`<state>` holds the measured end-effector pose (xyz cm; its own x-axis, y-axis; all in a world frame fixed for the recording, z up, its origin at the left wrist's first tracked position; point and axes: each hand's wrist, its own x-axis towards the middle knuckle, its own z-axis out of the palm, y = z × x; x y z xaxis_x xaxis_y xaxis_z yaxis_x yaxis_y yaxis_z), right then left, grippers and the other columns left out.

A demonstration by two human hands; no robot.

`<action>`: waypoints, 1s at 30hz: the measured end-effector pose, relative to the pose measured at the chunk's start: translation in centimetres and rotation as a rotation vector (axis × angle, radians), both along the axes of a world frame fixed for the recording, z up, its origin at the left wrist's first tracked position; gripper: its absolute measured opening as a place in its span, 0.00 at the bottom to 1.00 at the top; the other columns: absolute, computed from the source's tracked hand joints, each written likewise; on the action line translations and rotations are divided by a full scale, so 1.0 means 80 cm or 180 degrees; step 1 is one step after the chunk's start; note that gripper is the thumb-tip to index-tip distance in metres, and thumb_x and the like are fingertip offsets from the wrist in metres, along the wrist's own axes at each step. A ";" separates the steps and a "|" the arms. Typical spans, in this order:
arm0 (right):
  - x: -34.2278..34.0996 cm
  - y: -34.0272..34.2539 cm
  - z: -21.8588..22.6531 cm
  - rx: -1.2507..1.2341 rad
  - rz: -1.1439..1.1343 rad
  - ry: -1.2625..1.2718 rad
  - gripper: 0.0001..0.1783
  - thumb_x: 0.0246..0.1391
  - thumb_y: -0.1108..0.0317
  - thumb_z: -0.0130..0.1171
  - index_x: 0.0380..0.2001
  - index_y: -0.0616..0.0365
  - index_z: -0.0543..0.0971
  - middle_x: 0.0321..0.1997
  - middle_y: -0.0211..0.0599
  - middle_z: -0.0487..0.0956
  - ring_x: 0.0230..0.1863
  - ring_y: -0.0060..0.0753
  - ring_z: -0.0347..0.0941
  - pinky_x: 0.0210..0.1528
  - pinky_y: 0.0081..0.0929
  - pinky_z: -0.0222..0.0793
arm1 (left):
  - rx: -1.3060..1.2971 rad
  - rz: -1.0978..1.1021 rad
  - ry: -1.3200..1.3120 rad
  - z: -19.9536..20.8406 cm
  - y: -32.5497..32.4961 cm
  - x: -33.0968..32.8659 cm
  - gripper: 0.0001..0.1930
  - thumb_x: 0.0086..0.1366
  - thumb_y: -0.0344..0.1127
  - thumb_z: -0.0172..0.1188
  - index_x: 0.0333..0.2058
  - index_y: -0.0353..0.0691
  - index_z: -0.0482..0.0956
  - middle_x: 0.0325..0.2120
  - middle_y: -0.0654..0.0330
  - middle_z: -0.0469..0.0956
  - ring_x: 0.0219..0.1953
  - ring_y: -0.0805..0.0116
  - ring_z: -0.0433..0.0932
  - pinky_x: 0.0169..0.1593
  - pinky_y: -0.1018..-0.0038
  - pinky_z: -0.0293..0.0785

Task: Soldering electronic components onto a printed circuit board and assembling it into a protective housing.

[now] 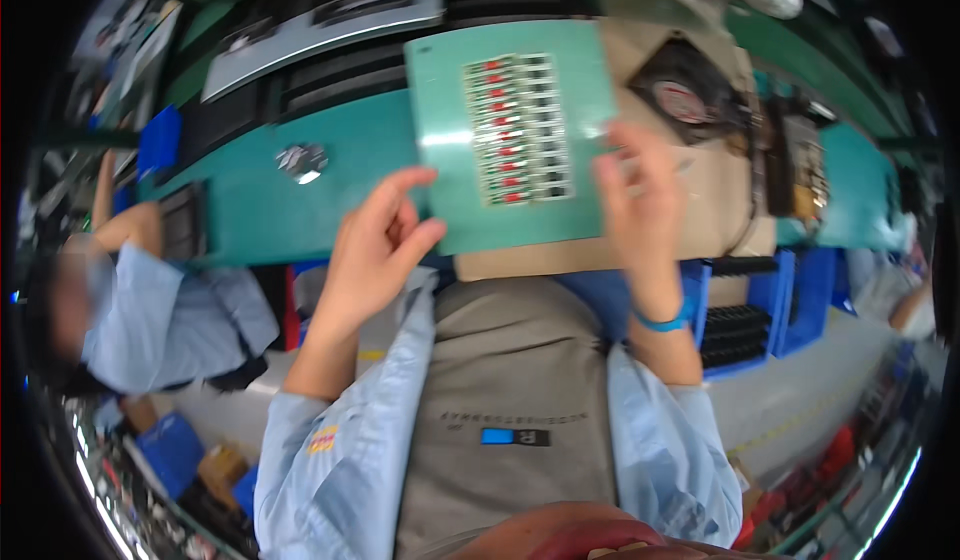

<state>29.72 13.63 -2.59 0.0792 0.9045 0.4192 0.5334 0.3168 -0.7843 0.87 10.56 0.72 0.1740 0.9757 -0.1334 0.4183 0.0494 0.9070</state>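
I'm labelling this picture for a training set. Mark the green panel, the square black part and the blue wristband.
Green panel [440, 85]: head view, bare surface near its left edge.
Square black part [679, 101]: head view, its round label.
Blue wristband [660, 325]: head view, the band's front.

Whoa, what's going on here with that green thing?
A person has their left hand and right hand at opposite sides of a green board. Small parts sit on it in two columns, one with red bits. Both hands' fingers are parted; I can't tell whether they touch it. Another person is off to the left.
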 end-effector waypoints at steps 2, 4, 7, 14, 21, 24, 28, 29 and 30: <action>-0.026 -0.024 0.023 -0.0750 0.1006 0.0719 0.15 0.55 0.74 0.64 0.48 0.57 0.82 0.46 0.36 0.82 0.42 0.35 0.77 0.47 0.30 0.73 | 0.0112 -0.0588 0.0763 0.027 -0.012 0.028 0.22 0.61 0.30 0.68 0.54 0.41 0.79 0.24 0.65 0.73 0.24 0.71 0.69 0.28 0.74 0.66; -0.057 -0.026 0.027 -0.0060 0.1515 0.0367 0.09 0.54 0.72 0.66 0.39 0.57 0.82 0.40 0.34 0.80 0.41 0.38 0.75 0.46 0.30 0.72 | 0.0829 -0.1125 0.1486 0.020 -0.023 0.048 0.21 0.62 0.35 0.68 0.53 0.38 0.80 0.26 0.61 0.77 0.25 0.64 0.73 0.30 0.70 0.69; -0.070 -0.032 0.030 0.0222 0.1392 0.0107 0.04 0.54 0.72 0.66 0.33 0.57 0.80 0.36 0.32 0.79 0.37 0.37 0.73 0.42 0.29 0.71 | 0.1227 -0.1529 0.1833 0.007 -0.020 0.059 0.22 0.63 0.39 0.68 0.53 0.35 0.79 0.29 0.58 0.80 0.26 0.62 0.74 0.31 0.69 0.72; -0.035 -0.058 0.047 0.0213 0.1229 0.0624 0.03 0.56 0.76 0.63 0.30 0.57 0.79 0.28 0.32 0.77 0.29 0.35 0.70 0.36 0.25 0.69 | 0.0802 -0.1096 -0.0358 -0.003 0.005 0.049 0.24 0.64 0.39 0.68 0.56 0.33 0.79 0.31 0.56 0.82 0.26 0.65 0.74 0.32 0.71 0.73; -0.012 -0.079 0.027 -0.0665 0.1310 0.1053 0.04 0.59 0.77 0.61 0.29 0.59 0.79 0.25 0.32 0.78 0.25 0.29 0.69 0.31 0.23 0.66 | 0.0518 0.0381 -0.1760 0.002 -0.013 0.013 0.22 0.61 0.29 0.68 0.55 0.33 0.81 0.31 0.57 0.82 0.28 0.69 0.74 0.33 0.74 0.71; -0.014 -0.084 0.025 -0.1205 0.1319 0.1436 0.05 0.60 0.77 0.61 0.29 0.60 0.79 0.26 0.32 0.79 0.26 0.27 0.69 0.30 0.23 0.65 | 0.0610 0.0573 -0.1614 0.001 -0.018 0.013 0.20 0.58 0.26 0.68 0.51 0.34 0.84 0.31 0.58 0.83 0.28 0.70 0.74 0.33 0.75 0.70; -0.033 -0.079 0.038 -0.0829 0.1661 0.1152 0.05 0.60 0.77 0.61 0.29 0.60 0.79 0.27 0.31 0.79 0.26 0.25 0.71 0.30 0.22 0.65 | 0.1702 -0.0584 -0.0796 0.003 -0.018 0.027 0.13 0.53 0.23 0.70 0.39 0.36 0.89 0.30 0.59 0.83 0.28 0.70 0.75 0.33 0.76 0.71; -0.034 -0.080 0.039 -0.0811 0.1655 0.1162 0.05 0.60 0.77 0.61 0.29 0.60 0.79 0.27 0.31 0.79 0.26 0.25 0.71 0.30 0.22 0.65 | 0.1713 -0.0599 -0.0785 0.004 -0.017 0.028 0.13 0.53 0.23 0.70 0.39 0.36 0.89 0.30 0.59 0.83 0.28 0.70 0.75 0.33 0.76 0.71; -0.035 -0.081 0.040 -0.0848 0.1683 0.1127 0.05 0.60 0.77 0.61 0.29 0.60 0.80 0.27 0.31 0.80 0.26 0.25 0.71 0.30 0.22 0.65 | 0.1774 -0.0643 -0.0730 0.005 -0.016 0.029 0.12 0.52 0.23 0.70 0.38 0.37 0.89 0.30 0.59 0.83 0.27 0.70 0.75 0.33 0.76 0.70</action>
<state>26.90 7.19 0.64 -0.3097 0.9279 0.2075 0.0575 0.2361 -0.9700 3.23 9.29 1.16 0.3256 0.8328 0.4476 0.1621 -0.5156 0.8414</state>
